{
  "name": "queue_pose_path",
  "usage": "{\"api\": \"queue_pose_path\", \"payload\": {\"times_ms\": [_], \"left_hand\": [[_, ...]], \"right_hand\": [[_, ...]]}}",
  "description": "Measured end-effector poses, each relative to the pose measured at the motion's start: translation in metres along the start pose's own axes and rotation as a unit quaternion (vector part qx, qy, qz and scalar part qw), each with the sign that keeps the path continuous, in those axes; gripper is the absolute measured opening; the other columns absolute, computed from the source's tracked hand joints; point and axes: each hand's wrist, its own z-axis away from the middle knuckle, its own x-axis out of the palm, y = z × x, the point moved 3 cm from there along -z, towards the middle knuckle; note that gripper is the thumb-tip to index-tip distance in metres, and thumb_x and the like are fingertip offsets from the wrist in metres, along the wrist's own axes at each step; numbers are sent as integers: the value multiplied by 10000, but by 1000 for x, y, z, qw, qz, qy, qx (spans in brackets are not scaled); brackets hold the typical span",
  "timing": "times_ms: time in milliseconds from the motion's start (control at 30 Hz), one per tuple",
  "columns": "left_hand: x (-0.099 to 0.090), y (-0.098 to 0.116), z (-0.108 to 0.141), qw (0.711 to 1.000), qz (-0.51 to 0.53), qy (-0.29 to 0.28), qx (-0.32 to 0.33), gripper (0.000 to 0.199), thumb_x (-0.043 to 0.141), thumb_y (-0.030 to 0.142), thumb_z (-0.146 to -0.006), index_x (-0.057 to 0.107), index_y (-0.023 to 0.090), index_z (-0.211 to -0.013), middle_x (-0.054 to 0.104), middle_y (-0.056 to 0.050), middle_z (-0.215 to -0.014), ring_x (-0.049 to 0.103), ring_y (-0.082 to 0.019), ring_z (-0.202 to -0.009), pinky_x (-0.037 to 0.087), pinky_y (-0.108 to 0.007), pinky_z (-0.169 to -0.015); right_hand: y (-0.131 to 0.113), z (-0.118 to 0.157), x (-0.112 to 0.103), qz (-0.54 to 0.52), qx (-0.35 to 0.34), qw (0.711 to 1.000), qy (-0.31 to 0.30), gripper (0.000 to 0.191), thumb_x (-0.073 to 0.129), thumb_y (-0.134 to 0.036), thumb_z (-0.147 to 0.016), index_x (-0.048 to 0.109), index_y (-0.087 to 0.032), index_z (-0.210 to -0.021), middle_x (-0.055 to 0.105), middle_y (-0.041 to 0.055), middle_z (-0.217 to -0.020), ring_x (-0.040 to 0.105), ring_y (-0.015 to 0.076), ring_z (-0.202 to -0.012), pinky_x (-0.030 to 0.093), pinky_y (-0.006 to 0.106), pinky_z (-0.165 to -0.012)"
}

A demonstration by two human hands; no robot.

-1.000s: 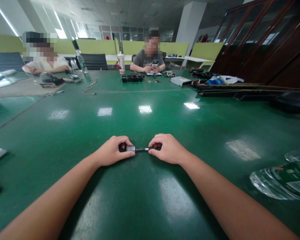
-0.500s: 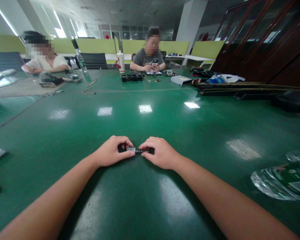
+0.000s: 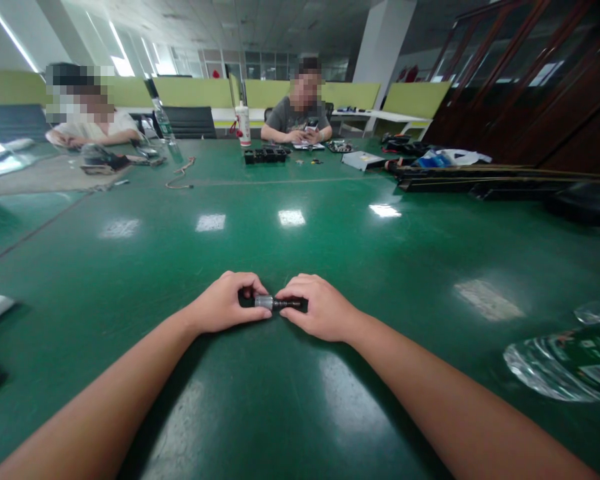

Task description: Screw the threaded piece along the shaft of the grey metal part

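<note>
A small cylindrical tool-like piece (image 3: 264,302), silver with a black end and a thin dark stepped shaft, lies crosswise at the table's near middle. Thumb and fingers of my left hand (image 3: 225,302) close around its silver body from the left. My right hand (image 3: 323,308) curls around the shaft end, its index finger and thumb at the dark neck beside the silver part. The shaft shows in the gap between those fingers. The exact kind of the piece is too small to tell. Both hands rest low at the green tabletop (image 3: 300,253).
A clear plastic bottle (image 3: 565,363) lies at right. Dark long bars (image 3: 480,177) and a black case-like object (image 3: 587,200) are at far right. Across the table sit two people, a black part (image 3: 265,155), a white bottle (image 3: 243,123) and a cord (image 3: 180,175).
My left thumb has shifted off the front of the silver body, so more of it shows. The fingers of my right hand have opened slightly around the shaft. The hands stay in place.
</note>
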Motion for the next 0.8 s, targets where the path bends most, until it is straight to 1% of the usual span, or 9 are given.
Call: {"api": "queue_pose_path", "payload": {"times_ms": [200,633,800], "left_hand": [[1,-1,0,1000,-4,3,0,251,719,406,-811,696,176,-910,703,-13,-820,604,-148,-720,423,-247,-676],[1,-1,-1,1000,-9,3,-1,249,723,403,-814,697,180,-920,702,-13,-822,601,-150,-720,418,-247,-678],[2,-1,-1,1000,-12,1,1,252,719,407,-817,693,178,-920,699,-16,-828,603,-152,-731,418,-245,-677]], "right_hand": [[-1,-1,1,0,2,1000,-4,181,718,-194,-821,731,-207,-1000,724,40,-951,624,192,-925,434,343,-852],[0,-1,-3,-3,2,1000,2,119,730,-192,-808,741,-187,-926,708,28,-856,599,162,-816,427,296,-775],[1,-1,-4,4,9,1000,1,118,746,-193,-791,744,-195,-908,705,22,-836,600,162,-809,420,297,-777]]}}
